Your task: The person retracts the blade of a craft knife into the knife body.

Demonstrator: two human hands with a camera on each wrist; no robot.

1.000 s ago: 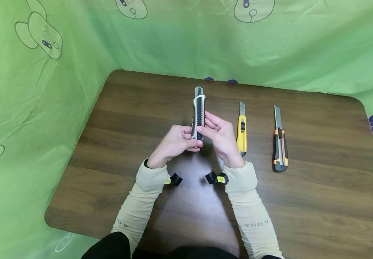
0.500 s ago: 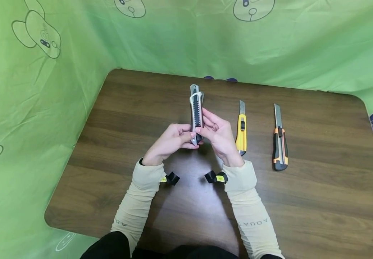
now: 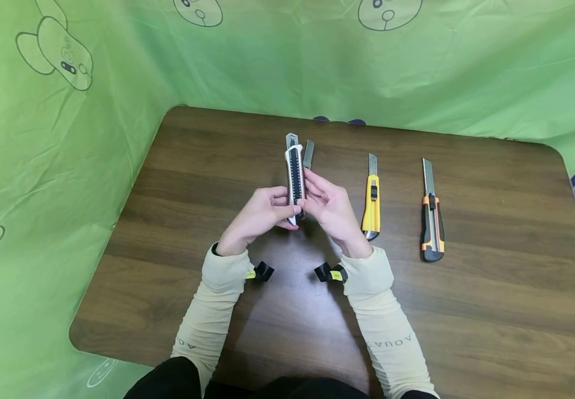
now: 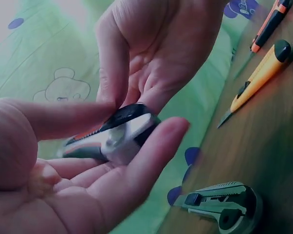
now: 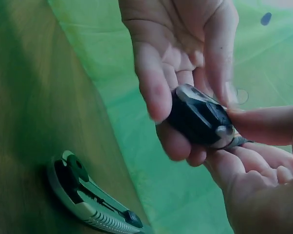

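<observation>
A silver-white and black utility knife stands roughly upright between both hands, the metal tip at its top end pointing away from the body. My left hand pinches its lower end between thumb and fingers. From the other side my right hand grips it too, thumb on the dark toothed track near the bottom. In the left wrist view the held knife appears foreshortened and slightly blurred. Behind it on the table lies another utility knife; its blade shows in the head view, its pale curved handle in the right wrist view.
Right of the hands lie a yellow utility knife and an orange-and-black one, both with blades out, pointing to the far side. The brown wooden table is bounded by a green printed curtain at the back and left.
Both hands have shifted a little left with the held knife, which leans slightly more to the left. The blade of the knife lying behind it has come into view.
</observation>
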